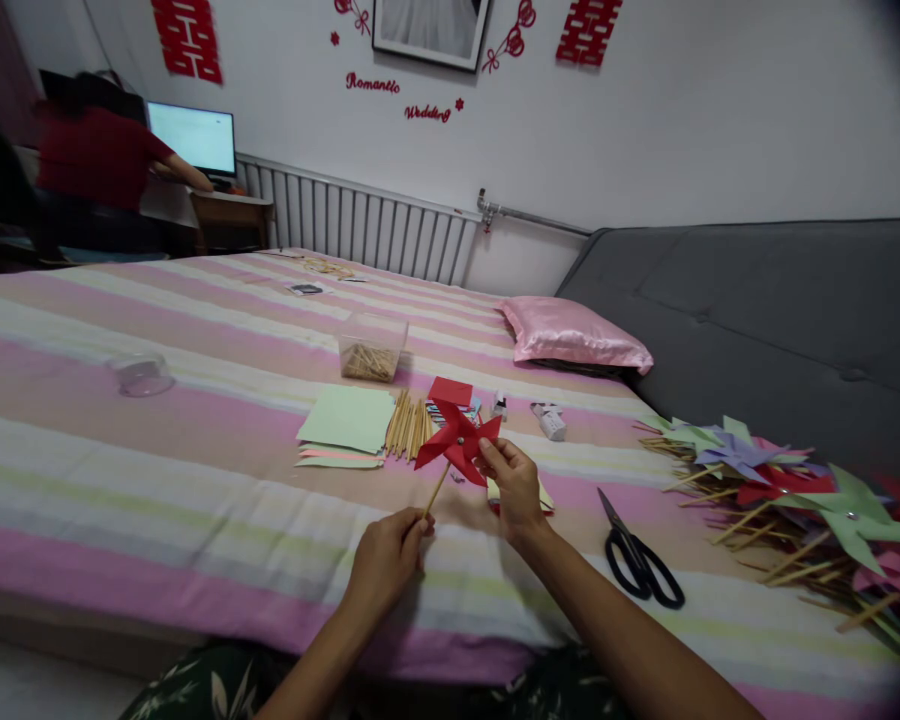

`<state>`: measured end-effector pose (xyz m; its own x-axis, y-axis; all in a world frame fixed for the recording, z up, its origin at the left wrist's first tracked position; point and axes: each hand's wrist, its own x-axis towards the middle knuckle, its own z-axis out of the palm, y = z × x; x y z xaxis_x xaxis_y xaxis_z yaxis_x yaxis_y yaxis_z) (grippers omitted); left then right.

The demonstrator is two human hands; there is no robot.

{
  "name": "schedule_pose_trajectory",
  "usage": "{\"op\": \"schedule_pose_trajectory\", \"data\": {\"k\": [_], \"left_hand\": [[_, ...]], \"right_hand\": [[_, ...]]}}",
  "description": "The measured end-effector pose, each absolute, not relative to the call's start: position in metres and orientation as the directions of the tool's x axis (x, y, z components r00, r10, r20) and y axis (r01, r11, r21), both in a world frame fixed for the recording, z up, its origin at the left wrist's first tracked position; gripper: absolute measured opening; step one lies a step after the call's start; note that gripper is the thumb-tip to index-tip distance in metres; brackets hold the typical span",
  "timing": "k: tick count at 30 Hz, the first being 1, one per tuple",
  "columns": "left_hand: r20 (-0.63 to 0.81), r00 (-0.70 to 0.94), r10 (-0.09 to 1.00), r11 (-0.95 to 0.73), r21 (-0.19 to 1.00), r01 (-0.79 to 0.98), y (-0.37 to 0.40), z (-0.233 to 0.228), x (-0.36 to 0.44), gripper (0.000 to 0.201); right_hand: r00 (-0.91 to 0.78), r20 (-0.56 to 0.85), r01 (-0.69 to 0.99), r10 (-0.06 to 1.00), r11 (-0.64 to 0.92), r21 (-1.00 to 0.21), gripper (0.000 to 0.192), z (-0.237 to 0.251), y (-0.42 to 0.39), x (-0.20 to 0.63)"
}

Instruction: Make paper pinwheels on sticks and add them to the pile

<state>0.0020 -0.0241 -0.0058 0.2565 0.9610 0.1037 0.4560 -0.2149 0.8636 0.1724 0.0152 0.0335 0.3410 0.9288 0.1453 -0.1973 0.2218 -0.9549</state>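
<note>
A red paper pinwheel (461, 442) on a thin wooden stick is held up over the striped bed. My left hand (388, 558) is closed around the lower part of its stick. The fingers of my right hand (516, 488) pinch one blade at the pinwheel's right side. Behind the pinwheel lie a row of wooden sticks (408, 426), a stack of pale green paper squares (347, 418) and a red paper piece (450, 391). Some folded paper lies partly hidden behind my right hand.
Black-handled scissors (640, 560) lie to the right, beside a heap of finished pinwheels (787, 490). Farther back are a clear box of sticks (372, 350), a clear round lid (141, 376), a small white box (550, 421) and a pink pillow (577, 333). A person (97, 160) sits at a monitor.
</note>
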Motion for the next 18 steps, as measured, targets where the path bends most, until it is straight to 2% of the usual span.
{"op": "schedule_pose_trajectory", "data": {"k": [3,7,11,12,18], "left_hand": [[0.098,0.227,0.969,-0.19,0.882,0.431,-0.022,-0.005,0.001,0.032],[0.101,0.155,0.983,-0.154,0.91,0.385,-0.018,0.0,-0.002,0.038],[0.123,0.14,0.982,-0.173,0.88,0.443,-0.01,0.003,-0.003,0.042],[0.125,0.135,0.983,-0.176,0.859,0.482,-0.007,0.004,-0.003,0.042],[0.166,0.132,0.977,-0.212,0.798,0.565,0.008,-0.001,0.004,0.051]], "right_hand": [[0.292,0.131,-0.198,0.947,0.194,-0.961,0.031,0.034,0.015,0.172],[0.107,0.071,-0.119,0.992,0.084,-0.989,0.036,0.032,0.011,0.161],[0.058,0.081,-0.048,0.995,0.083,-0.995,0.033,0.028,0.007,0.144],[-0.015,0.092,-0.013,0.996,0.092,-0.996,0.031,0.028,0.007,0.141],[0.092,0.132,0.096,0.987,0.123,-0.988,0.032,0.034,0.01,0.144]]}}
